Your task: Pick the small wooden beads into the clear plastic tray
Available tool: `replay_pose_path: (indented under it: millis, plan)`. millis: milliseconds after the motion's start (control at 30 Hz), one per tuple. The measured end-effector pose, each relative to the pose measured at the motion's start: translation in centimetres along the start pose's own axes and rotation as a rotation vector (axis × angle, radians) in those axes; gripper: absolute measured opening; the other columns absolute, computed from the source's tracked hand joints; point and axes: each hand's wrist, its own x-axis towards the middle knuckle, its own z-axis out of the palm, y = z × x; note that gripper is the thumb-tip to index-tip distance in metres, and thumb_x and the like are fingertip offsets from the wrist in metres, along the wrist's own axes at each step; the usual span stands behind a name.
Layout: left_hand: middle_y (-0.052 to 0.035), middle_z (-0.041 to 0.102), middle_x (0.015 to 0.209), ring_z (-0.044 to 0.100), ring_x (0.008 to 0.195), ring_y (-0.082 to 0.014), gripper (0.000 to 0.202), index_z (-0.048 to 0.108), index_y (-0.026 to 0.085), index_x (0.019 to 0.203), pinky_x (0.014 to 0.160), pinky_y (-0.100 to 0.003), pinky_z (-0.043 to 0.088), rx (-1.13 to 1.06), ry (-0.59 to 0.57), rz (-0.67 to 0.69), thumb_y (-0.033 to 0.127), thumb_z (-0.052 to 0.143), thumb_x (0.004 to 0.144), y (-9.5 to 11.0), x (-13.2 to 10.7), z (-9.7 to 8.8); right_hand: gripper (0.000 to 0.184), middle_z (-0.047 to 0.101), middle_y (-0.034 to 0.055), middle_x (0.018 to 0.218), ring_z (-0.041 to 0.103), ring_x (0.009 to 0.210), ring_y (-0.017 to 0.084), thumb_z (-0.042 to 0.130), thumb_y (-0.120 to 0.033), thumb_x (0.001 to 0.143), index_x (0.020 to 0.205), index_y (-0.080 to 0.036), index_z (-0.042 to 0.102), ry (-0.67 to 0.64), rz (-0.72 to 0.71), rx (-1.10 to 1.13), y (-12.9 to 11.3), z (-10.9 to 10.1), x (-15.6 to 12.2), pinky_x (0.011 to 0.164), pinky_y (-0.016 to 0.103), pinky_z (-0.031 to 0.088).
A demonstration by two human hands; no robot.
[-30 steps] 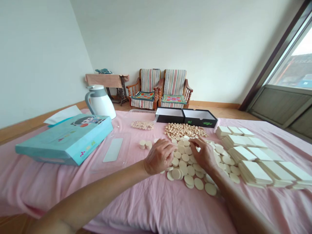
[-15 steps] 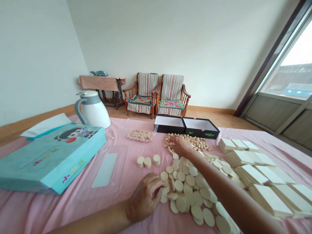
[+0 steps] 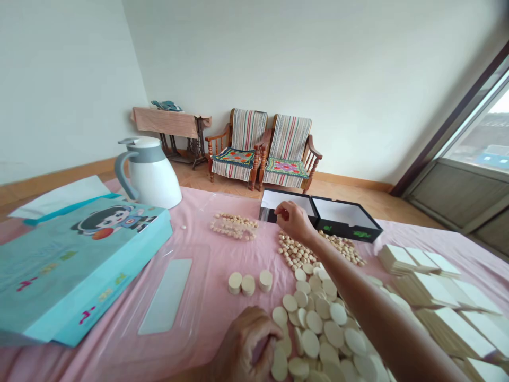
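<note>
- Bottom edge chops off most of the left arm, so you only get the left hand (image 3: 246,347) and a bit of wrist.
- The right forearm (image 3: 358,297) lies right across the view and covers part of the loose wooden discs (image 3: 312,342) and some of the wooden beads (image 3: 294,252).
- Light-blue box (image 3: 115,265) is cut off on the left; the stacks of rectangular pieces (image 3: 437,286) run out of view at the lower right.
- That clear container (image 3: 212,207) with a batch of beads in it is so see-through its edges are tough to make out. Stuff outside the window is a blur.
- Left hand: fingers loosely curled, back of the hand up, right at the left edge of the loose discs. Dark hollow under the thumb, so I honestly can't tell if anything's in there.
- Right hand (image 3: 295,218): raised at the far left end of the bead pile, in front of the left of the two black boxes (image 3: 348,229). Fingers bent in, tips close together, but can't tell if there's a bead between them.
- Three short disc stacks (image 3: 248,285) stand on the pink cloth (image 3: 246,257), just beyond the left hand.
</note>
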Motion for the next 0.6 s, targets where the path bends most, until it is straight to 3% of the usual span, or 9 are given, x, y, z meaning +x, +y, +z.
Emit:
replay_pose_path:
  millis: [200, 367, 533, 600]
  plan:
    - [-0.0037, 0.064, 0.077, 0.059, 0.075, -0.0137, 0.017, 0.062, 0.018, 0.082, 0.071, -0.022, 0.044, -0.072, 0.013, -0.14, 0.007, 0.049, 0.08, -0.4, 0.0, -0.2, 0.017, 0.057, -0.0002, 0.076, 0.052, 0.059, 0.007, 0.053, -0.009, 0.068, 0.08, -0.016, 0.063, -0.069, -0.041, 0.11, -2.3, 1.2, 3.3, 0.062, 0.019, 0.04]
    - [-0.0034, 0.065, 0.079, 0.06, 0.077, -0.0133, 0.017, 0.064, 0.018, 0.083, 0.071, -0.022, 0.045, -0.121, 0.014, -0.187, 0.009, 0.049, 0.081, -0.1, 0.2, -0.3, 0.014, 0.062, 0.0017, 0.076, 0.053, 0.062, 0.009, 0.051, -0.013, 0.074, 0.078, -0.016, 0.065, -0.033, 0.034, -0.004, 0.1, -0.5, 2.1, 0.063, 0.021, 0.039]
    - [-0.0026, 0.065, 0.075, 0.057, 0.068, -0.0122, 0.019, 0.065, 0.017, 0.082, 0.064, -0.021, 0.043, -0.136, 0.031, -0.243, 0.009, 0.049, 0.079, -0.3, 0.4, -0.1, 0.019, 0.065, 0.0045, 0.075, 0.056, 0.07, 0.014, 0.05, -0.009, 0.071, 0.077, -0.017, 0.066, -0.403, 0.063, -0.253, 2.6, -0.9, -1.2, 0.062, 0.022, 0.035]
    - [-0.0022, 0.065, 0.074, 0.056, 0.066, -0.0117, 0.02, 0.065, 0.017, 0.082, 0.062, -0.02, 0.042, -0.153, 0.034, -0.266, 0.008, 0.048, 0.078, -0.4, 0.4, 0.0, 0.019, 0.065, 0.0072, 0.082, 0.058, 0.075, 0.016, 0.049, -0.009, 0.072, 0.081, -0.016, 0.065, -0.48, 0.067, -0.336, 2.9, -0.3, -2.5, 0.063, 0.023, 0.034]
